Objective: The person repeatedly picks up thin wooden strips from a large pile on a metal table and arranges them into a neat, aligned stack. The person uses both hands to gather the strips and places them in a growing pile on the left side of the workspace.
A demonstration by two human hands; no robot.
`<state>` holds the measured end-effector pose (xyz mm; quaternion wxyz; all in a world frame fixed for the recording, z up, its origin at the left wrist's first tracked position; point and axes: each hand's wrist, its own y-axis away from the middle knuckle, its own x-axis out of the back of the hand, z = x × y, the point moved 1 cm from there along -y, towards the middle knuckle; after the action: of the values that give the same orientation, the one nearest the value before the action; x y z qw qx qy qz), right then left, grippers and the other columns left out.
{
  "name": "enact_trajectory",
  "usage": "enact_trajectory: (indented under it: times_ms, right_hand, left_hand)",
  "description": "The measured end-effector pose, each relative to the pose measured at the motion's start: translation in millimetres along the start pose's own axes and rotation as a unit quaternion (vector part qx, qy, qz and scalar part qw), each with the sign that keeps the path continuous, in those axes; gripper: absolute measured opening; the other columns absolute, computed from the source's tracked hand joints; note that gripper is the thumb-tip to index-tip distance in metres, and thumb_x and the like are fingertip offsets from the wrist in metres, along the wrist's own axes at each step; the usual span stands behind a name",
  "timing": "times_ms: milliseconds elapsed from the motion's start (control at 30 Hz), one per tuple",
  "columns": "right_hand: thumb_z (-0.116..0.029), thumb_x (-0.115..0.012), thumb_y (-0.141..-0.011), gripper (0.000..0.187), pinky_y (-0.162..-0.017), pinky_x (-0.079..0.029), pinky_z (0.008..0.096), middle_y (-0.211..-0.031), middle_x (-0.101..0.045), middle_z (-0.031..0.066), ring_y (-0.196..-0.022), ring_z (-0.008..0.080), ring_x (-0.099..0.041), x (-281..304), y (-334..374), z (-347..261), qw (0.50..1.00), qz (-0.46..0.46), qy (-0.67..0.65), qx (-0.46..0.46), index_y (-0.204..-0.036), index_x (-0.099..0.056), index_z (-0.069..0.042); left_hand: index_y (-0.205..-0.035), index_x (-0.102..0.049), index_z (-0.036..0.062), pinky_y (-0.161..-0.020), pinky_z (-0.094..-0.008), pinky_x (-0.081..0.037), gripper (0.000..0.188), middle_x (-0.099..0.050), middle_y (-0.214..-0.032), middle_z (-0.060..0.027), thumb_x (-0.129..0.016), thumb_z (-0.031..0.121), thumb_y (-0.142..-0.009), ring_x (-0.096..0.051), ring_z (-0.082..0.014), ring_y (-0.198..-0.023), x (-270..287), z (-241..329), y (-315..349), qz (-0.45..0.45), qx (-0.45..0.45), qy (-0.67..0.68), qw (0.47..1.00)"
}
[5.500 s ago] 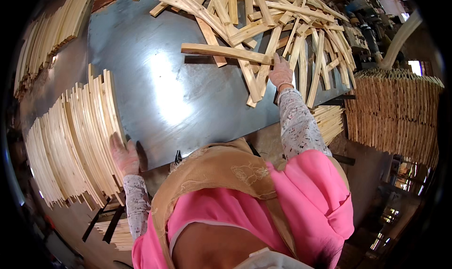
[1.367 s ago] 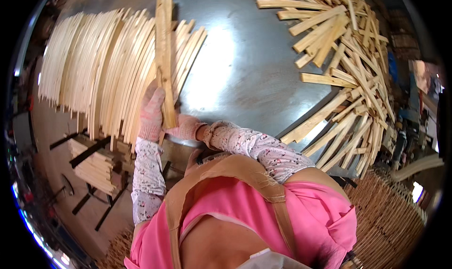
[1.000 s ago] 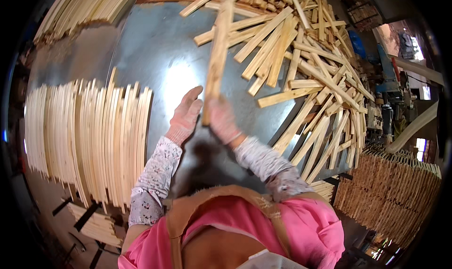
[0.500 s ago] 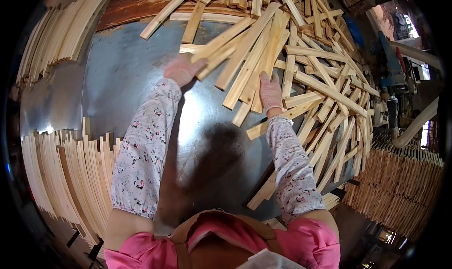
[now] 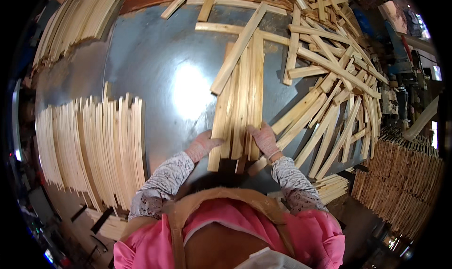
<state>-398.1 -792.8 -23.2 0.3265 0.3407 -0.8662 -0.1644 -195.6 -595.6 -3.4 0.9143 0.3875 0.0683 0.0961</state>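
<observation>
Several light wooden strips (image 5: 241, 95) lie side by side in a bundle in front of me on the grey metal tabletop (image 5: 155, 48). One more strip (image 5: 240, 48) rests slantwise across their upper part. My left hand (image 5: 203, 145), in a pinkish work glove, grips the bundle's left edge near its close end, thumb on top. Gloved alike, my right hand (image 5: 263, 139) clasps the right edge, its thumb over the strips. Fingers under the wood are hidden. The near ends of the strips are uneven.
A jumbled heap of strips (image 5: 339, 76) spreads over the right and far side. Neat rows of upright strips stand at the left (image 5: 94, 146) and far left (image 5: 80, 19). A large stack of rough boards (image 5: 400, 184) is at the lower right, near machinery (image 5: 400, 80).
Both hands have drawn a group of strips from the heap toward my body. The strips, fanned out before, now lie nearly parallel between my hands.
</observation>
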Motion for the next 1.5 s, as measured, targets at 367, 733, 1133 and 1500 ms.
enact_trajectory:
  times_ms: [367,733,1133,1500]
  right_hand:
    - [-0.041,-0.075,-0.095,0.074,-0.104,-0.054,0.0422,-0.134,-0.069,0.0326,-0.122,0.0425,-0.069,-16.2,117.4,3.6,0.995,-0.007,0.078,0.069,-0.140,-0.057,0.015]
    - [-0.031,-0.061,-0.105,0.045,-0.106,-0.055,0.0499,-0.142,-0.066,0.0282,-0.120,0.0399,-0.071,-261.2,215.9,-25.5,0.913,-0.256,0.217,0.231,-0.133,-0.067,0.004]
    - [-0.041,-0.086,-0.081,0.077,-0.109,-0.048,0.0495,-0.131,-0.065,0.0192,-0.127,0.0382,-0.060,-155.6,130.8,-67.2,0.877,0.075,0.367,0.300,-0.144,-0.058,-0.005]
    - [-0.023,-0.079,-0.089,0.082,-0.110,-0.053,0.0385,-0.137,-0.065,0.0215,-0.122,0.0299,-0.067,-16.5,111.1,22.3,0.981,0.047,-0.181,0.044,-0.159,-0.047,0.006]
  left_hand:
    - [-0.160,-0.049,0.0102,-0.131,-0.0477,-0.029,0.071,-0.047,-0.164,-0.0224,-0.074,0.031,-0.097,-0.038,-0.0366,-0.157,12.9,-213.2,230.8,0.497,0.133,-0.434,0.740]
    - [-0.147,-0.061,0.0057,-0.129,-0.0530,-0.029,0.065,-0.052,-0.158,-0.0203,-0.080,0.030,-0.090,-0.043,-0.0381,-0.151,32.1,-141.9,203.5,0.571,-0.162,-0.277,0.756]
    - [-0.161,-0.047,0.0101,-0.127,-0.0491,-0.032,0.072,-0.040,-0.169,-0.0191,-0.070,0.038,-0.099,-0.037,-0.0360,-0.157,90.3,-32.0,54.4,0.432,-0.185,-0.400,0.787]
    - [-0.149,-0.056,0.0014,-0.109,-0.0485,-0.052,0.058,-0.068,-0.133,-0.0245,-0.064,0.033,-0.101,-0.067,-0.0379,-0.123,21.0,-32.5,55.7,0.224,-0.101,-0.088,0.965]
